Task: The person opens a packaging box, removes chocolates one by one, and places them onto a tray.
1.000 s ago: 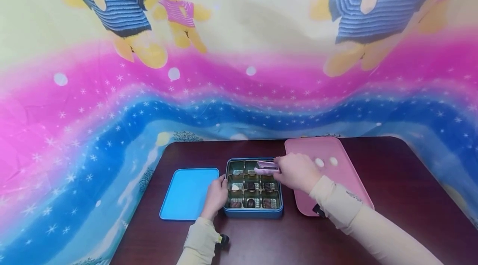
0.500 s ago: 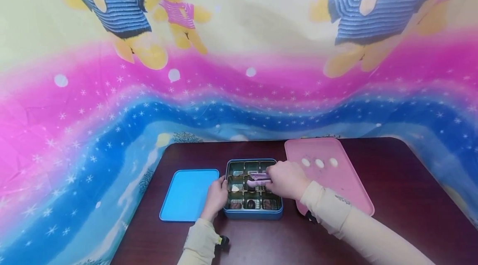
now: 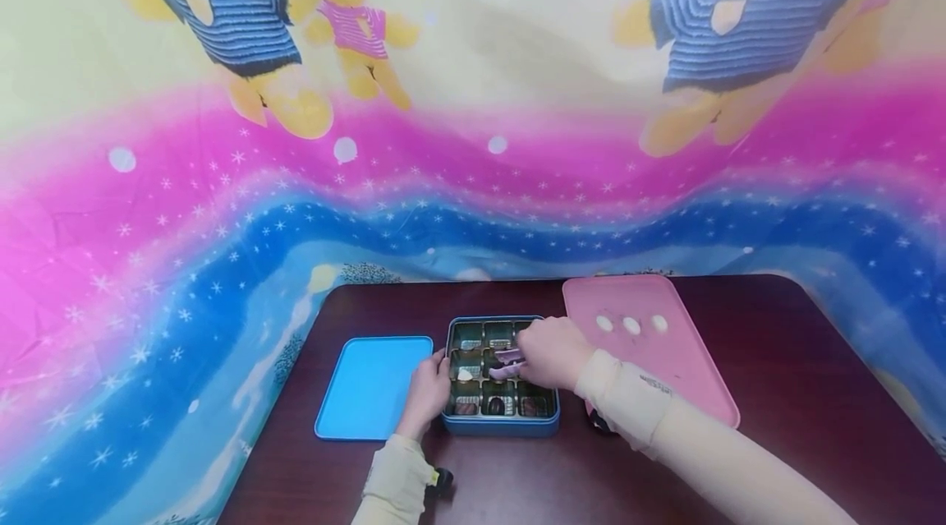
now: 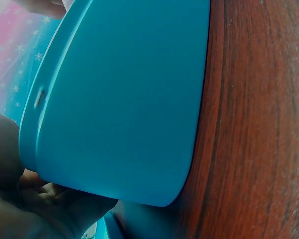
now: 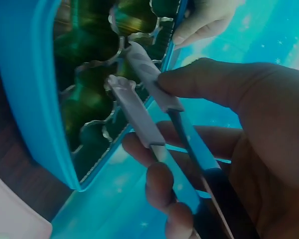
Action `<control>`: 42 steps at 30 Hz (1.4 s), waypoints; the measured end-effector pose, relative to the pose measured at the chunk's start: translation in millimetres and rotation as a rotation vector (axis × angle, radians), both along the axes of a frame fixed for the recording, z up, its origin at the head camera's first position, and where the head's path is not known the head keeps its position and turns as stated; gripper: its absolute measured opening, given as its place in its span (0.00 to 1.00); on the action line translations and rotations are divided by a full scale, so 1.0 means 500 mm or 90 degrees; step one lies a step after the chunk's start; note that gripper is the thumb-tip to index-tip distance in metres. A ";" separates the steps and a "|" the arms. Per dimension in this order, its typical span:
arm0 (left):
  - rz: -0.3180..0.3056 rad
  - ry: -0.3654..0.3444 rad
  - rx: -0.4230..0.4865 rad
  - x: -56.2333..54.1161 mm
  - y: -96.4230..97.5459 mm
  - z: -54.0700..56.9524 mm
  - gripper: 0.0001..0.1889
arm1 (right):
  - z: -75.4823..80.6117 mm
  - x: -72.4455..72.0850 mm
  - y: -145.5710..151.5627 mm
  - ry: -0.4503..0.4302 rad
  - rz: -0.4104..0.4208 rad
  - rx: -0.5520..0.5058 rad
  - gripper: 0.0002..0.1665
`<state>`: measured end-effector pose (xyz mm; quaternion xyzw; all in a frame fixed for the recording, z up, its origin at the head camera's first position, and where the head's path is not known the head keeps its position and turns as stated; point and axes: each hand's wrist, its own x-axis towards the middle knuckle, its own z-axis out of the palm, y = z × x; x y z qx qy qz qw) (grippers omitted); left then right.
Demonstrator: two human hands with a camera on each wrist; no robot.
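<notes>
On the table stands a blue tin (image 3: pixel 502 426) with a gold divided insert. A white piece (image 3: pixel 465 375) sits in its left middle compartment, and dark chocolates (image 3: pixel 497 405) lie in the front row. My left hand (image 3: pixel 426 393) grips the tin's left side, thumb and fingers at the corner. My right hand (image 3: pixel 553 351) holds metal tongs (image 5: pixel 139 112) with lilac tips between thumb and fingers. Those tips are spread apart and reach into the middle compartment. The right hand hides the right middle compartment; whether a chocolate lies between the tips I cannot tell.
A blue lid (image 3: pixel 373 385) lies left of the tin. To the right is a pink tray (image 3: pixel 683 381) with white oval pieces (image 3: pixel 631 325) near its far end. The dark wooden table (image 3: pixel 510 484) meets a patterned cloth backdrop (image 3: pixel 443 180) at the back.
My right hand has brought the tongs from the back right compartment leftward and nearer, down to the middle one. A third white piece on the tray came into view. My left hand stays put.
</notes>
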<state>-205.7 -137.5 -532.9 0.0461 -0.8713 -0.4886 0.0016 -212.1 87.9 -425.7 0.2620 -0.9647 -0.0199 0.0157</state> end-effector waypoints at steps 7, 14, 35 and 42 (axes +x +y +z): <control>-0.005 0.000 0.003 0.001 -0.003 0.005 0.22 | 0.015 -0.003 -0.037 0.017 0.031 0.044 0.22; -0.007 -0.002 0.019 0.002 -0.004 0.005 0.22 | 0.000 -0.010 -0.062 0.015 0.050 0.092 0.14; -0.011 0.001 0.022 -0.001 -0.006 0.003 0.22 | 0.026 -0.013 -0.056 0.016 0.092 0.087 0.23; -0.009 -0.004 0.020 0.001 -0.005 0.005 0.22 | 0.048 -0.007 -0.043 -0.001 0.069 0.068 0.31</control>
